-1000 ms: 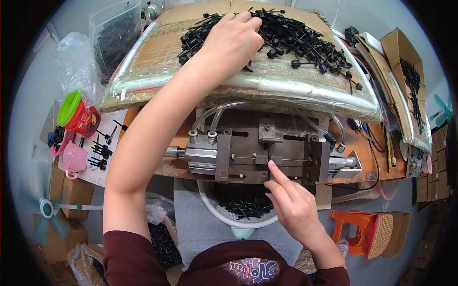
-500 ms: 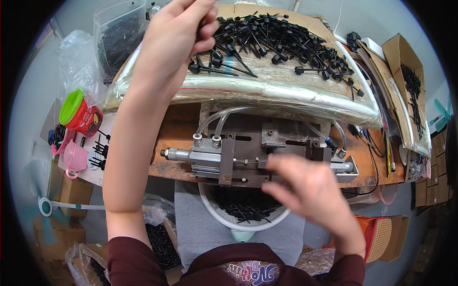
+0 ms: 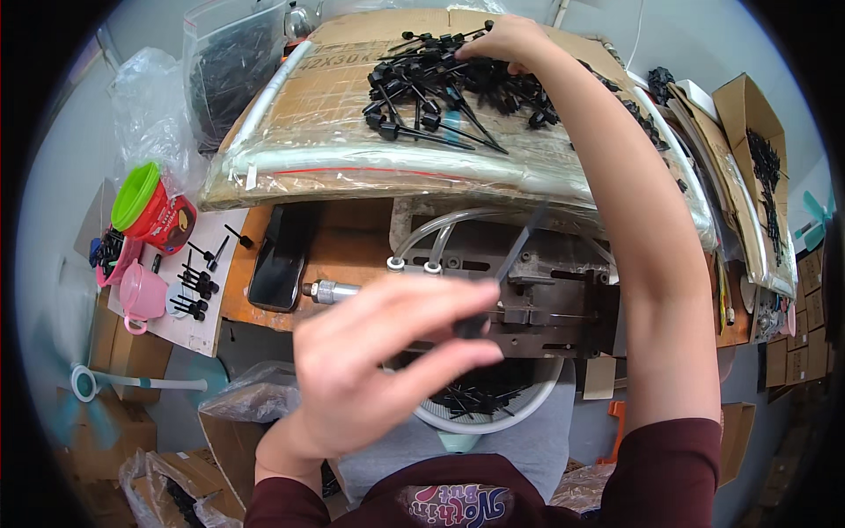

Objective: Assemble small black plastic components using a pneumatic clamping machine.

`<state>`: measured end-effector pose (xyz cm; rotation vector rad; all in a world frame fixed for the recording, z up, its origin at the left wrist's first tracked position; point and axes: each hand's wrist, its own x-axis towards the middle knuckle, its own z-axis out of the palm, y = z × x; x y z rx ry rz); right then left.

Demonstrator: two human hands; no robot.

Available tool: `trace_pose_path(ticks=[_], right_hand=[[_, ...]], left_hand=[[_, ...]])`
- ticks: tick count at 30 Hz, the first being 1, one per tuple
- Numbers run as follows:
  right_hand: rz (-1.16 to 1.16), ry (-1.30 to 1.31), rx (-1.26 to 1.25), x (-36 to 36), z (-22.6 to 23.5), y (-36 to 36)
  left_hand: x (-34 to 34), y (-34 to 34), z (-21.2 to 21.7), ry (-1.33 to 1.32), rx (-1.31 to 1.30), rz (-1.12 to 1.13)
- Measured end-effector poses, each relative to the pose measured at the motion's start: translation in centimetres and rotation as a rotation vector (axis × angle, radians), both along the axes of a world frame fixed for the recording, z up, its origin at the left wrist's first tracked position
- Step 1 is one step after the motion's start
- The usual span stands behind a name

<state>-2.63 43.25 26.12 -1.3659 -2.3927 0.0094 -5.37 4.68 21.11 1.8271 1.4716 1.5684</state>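
My left hand (image 3: 387, 361) is in front of the metal fixture, its thumb and fingers closed on the head of a black plastic part (image 3: 473, 326). This part's thin stem slants up to the right and looks blurred. Farther away, my right hand (image 3: 506, 42) reaches into the pile of black stemmed parts (image 3: 431, 75) on the cardboard-topped board (image 3: 326, 106). Its fingertips touch the pile and look apart; no part is plainly held. Below the hands, the fixture (image 3: 550, 304) has clear hoses and a thin rod, partly covered by my left hand.
A white basket (image 3: 541, 396) of black parts sits at my lap. On the left are a phone (image 3: 280, 260), several loose parts (image 3: 198, 282), a pink cup (image 3: 141, 290) and a red tub (image 3: 167, 220). An open carton (image 3: 748, 106) stands at the right.
My left hand has come down from the pile to the fixture with a black part. My right hand has left the fixture and reached up to the pile. The phone is now uncovered.
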Motion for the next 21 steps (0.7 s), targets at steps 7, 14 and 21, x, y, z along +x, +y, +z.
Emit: trace_pose_path(ticks=[7, 14, 21], right_hand=[[0.141, -0.079, -0.214, 3.4, 0.1, 2.1], [0.387, -0.274, -0.059, 9.0, 2.2, -4.1], [0.496, -0.215, -0.001, 13.2, 2.0, -9.0]], left_hand=[[2.2, -0.9, -4.1, 0.055, 0.001, -0.119], [4.9, -0.5, -7.8, 0.348, 0.068, -0.032], [7.0, 0.3, -9.3, 0.454, 0.050, -0.008]])
